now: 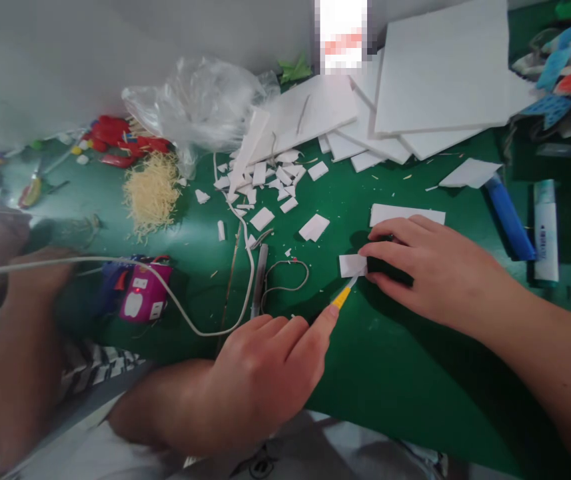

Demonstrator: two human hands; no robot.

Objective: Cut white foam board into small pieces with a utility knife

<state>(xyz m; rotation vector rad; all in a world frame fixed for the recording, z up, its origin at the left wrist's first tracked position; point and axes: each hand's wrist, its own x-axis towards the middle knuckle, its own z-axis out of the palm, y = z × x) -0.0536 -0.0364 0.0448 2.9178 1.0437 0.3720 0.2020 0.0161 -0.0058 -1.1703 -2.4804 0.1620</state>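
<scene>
My left hand (275, 367) is closed around a craft knife (342, 298) with a yellow body. Its blade meets the lower edge of a small white foam board piece (351, 266) lying flat on the green table. At that piece's right end, the curved fingers of my right hand (440, 273) hold it down. Just above these fingers lies a longer white strip (405, 215), partly behind my right hand. Loose white offcuts (314, 228) are scattered to the left of the piece being held.
White foam sheets (440, 67) are stacked at the back, beside a clear plastic bag (200, 100). A glue stick (546, 230) and a blue tube (510, 217) lie right. Left are a pink power socket (145, 291), its white cable (185, 313), yellow shreds (151, 195) and another person's arm (30, 333).
</scene>
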